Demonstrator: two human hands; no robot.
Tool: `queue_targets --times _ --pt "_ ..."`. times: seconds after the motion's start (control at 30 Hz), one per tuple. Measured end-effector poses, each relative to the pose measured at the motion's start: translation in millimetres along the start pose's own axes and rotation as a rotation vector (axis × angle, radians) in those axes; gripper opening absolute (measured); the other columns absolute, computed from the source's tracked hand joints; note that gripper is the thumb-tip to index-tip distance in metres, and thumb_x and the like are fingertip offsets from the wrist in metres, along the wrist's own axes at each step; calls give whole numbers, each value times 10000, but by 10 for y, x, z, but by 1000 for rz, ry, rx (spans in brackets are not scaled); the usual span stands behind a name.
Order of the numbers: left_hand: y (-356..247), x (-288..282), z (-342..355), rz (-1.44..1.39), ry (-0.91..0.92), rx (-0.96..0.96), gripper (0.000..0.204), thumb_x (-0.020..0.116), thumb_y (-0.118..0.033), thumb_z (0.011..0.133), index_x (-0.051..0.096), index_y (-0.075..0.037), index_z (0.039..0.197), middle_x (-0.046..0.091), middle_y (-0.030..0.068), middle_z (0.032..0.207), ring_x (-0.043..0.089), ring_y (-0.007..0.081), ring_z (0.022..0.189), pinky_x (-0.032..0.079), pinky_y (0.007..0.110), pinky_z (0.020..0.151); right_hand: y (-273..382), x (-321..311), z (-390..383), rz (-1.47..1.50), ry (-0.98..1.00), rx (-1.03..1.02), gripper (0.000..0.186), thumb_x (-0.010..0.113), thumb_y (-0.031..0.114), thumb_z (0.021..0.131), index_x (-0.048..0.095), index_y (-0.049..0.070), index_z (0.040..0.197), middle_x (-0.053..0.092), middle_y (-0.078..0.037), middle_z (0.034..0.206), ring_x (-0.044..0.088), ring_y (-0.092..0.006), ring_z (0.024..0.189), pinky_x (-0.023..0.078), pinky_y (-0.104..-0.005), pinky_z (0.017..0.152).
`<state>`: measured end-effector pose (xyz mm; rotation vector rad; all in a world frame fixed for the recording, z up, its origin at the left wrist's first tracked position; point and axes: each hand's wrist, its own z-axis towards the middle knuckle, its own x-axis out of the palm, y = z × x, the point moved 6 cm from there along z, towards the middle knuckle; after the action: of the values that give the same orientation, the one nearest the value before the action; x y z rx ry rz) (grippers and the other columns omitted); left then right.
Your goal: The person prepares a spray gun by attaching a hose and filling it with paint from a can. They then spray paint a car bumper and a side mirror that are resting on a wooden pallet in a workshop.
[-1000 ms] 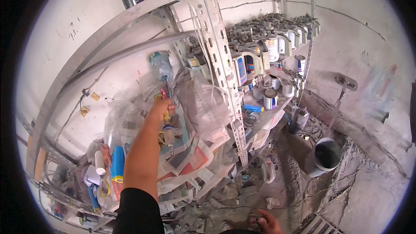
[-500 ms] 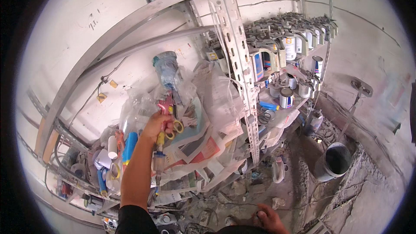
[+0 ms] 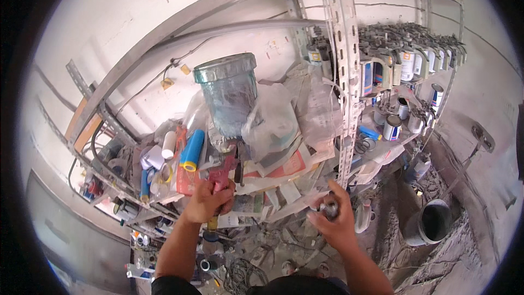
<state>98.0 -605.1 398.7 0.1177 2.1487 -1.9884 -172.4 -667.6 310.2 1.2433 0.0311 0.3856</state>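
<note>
My left hand [image 3: 210, 202] is wrapped round the grip of a red paint spray gun [image 3: 222, 172]. Above the gun stands its large clear cup [image 3: 229, 101], tilted a little, with a teal-stained lid and cloudy, smeared walls. A yellow piece shows below my fist. Off to the right, my right hand [image 3: 339, 221] is raised with its fingers curled round a small, round, greyish metal-looking piece [image 3: 329, 208] whose kind I cannot make out. Crumpled plastic sheeting [image 3: 270, 123] and newspaper [image 3: 278, 166] lie on the shelf behind the gun.
A slotted metal upright [image 3: 345, 76] rises beyond my right hand. Blue rolls [image 3: 192, 150] and a white roll [image 3: 169, 145] lie on the shelf at left. Paint cans [image 3: 392, 128] line the right shelves. A dark bucket [image 3: 431, 221] and coiled cable [image 3: 240, 276] are on the floor.
My left hand has drawn the spray gun off the shelf toward me and lower, its cup now looking larger. My right hand has come up from the lower edge toward the gun.
</note>
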Motion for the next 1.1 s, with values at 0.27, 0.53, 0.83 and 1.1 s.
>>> queue_targets --times 0.27,0.53,0.83,1.1 --pt "386 145 -800 150 -32 -125 115 561 -108 903 528 -6 944 502 14 656 460 89 586 362 247 522 489 1026 425 -94 130 -174 891 738 60 715 234 72 1450 545 -67 990 486 -60 733 431 -213 637" --pt "523 -45 -1521 -297 -66 -10 116 573 -110 897 516 -12 923 496 35 669 433 93 544 325 254 487 311 1310 304 -31 128 68 745 628 -45 713 354 78 1394 599 -115 1018 590 -187 848 486 -304 769" --pt "569 -790 -2512 -692 -125 310 207 655 -172 848 473 -81 888 456 50 744 427 128 477 323 266 400 81 1105 345 -263 72 -43 644 693 5 736 440 58 1325 509 -68 1054 492 -127 789 407 -250 660" --pt "808 -1154 -3380 -898 -144 408 238 714 -150 772 511 -51 848 466 75 589 464 199 376 346 293 327 490 1431 653 -135 100 175 552 698 127 779 468 89 1280 567 -5 809 499 -106 588 423 -246 477"
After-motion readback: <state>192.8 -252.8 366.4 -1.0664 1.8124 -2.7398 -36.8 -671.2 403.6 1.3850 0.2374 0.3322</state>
